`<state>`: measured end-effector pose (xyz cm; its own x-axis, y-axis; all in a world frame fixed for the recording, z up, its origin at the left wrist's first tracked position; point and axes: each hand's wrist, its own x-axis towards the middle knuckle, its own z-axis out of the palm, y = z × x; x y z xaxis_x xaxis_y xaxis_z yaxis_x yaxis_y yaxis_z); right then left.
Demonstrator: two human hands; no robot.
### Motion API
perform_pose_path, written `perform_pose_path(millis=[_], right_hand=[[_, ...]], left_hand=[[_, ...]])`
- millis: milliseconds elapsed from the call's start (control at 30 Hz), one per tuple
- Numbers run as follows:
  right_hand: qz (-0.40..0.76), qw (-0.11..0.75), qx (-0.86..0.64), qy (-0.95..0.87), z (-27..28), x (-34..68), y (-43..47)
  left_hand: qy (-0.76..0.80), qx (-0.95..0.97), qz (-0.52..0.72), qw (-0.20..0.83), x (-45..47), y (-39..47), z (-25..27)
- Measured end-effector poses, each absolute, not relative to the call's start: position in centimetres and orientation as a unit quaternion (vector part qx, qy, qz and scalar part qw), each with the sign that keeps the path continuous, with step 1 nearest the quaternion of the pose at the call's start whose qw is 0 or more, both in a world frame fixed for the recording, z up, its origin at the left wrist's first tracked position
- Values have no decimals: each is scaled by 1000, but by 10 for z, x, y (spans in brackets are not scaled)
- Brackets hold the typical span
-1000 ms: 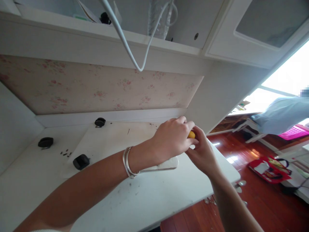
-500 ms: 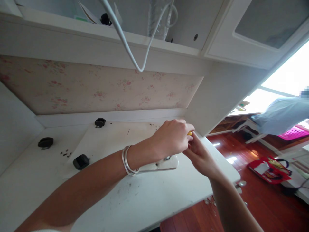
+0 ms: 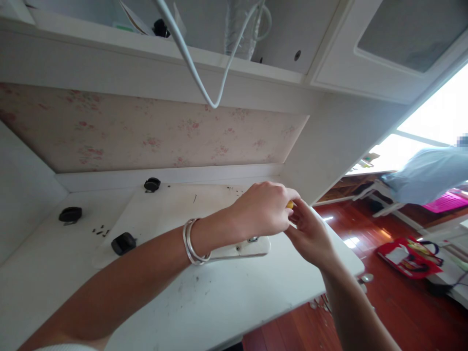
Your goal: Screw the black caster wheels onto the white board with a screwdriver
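Note:
My left hand [image 3: 261, 209], with silver bangles at its wrist, is closed over the right end of a white board [image 3: 171, 209] lying on the desk. A small yellow piece [image 3: 290, 204], possibly a tool's handle, shows between its fingers. My right hand [image 3: 310, 234] meets it there, fingers curled at the yellow piece; most of that piece is hidden. Below the left hand, a bit of metal fitting [image 3: 253, 239] shows at the board's corner. Black caster wheels stand on the board, one near the front [image 3: 123, 243] and one at the back [image 3: 152, 184].
Another caster [image 3: 70, 214] and several small dark screws [image 3: 100, 230] lie on the white desk [image 3: 219, 297]. A white cable [image 3: 214, 105] hangs from the shelf overhead. At right are a red bag [image 3: 409, 258] on the floor and a person in light-blue clothing [image 3: 427, 173].
Both hands have shifted slightly right. My right hand has turned a little, and its fingers have opened slightly around the yellow piece, which shows more. The casters and board stay put.

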<state>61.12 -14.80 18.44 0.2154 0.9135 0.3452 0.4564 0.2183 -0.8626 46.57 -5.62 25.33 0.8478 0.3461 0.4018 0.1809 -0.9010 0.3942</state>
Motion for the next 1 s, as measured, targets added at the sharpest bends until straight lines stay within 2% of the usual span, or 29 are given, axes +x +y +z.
perform_pose_path(millis=[133,300,367,433,533,633,733,833,900,1000], right_hand=[[107,479,-656,-573,184,610,-147],[271,489,-565,-606,186,607,-146],[259,513,-573,-584,184,609,-146],[190,520,-611,-566,181,611,-145],[122,495,-645,-570,180,611,-144],[197,486,-606,-598,182,609,-144],[246,503,-580,-591,184,610,-146],[167,510,-624,-568,184,610,-146],[101,486,-663,-561,184,610,-145],[109,474,-642,-592,183,608,-144]], left_hand=[[192,937,258,135,466,-60,250],[169,944,244,142,465,-55,252],[153,944,233,175,464,-53,253],[156,939,233,196,464,-53,253],[192,933,251,173,465,-55,251],[191,936,249,158,466,-54,251],[146,940,236,200,465,-50,253],[132,934,236,233,466,-51,251],[159,930,253,212,467,-52,248],[186,929,267,177,468,-52,247]])
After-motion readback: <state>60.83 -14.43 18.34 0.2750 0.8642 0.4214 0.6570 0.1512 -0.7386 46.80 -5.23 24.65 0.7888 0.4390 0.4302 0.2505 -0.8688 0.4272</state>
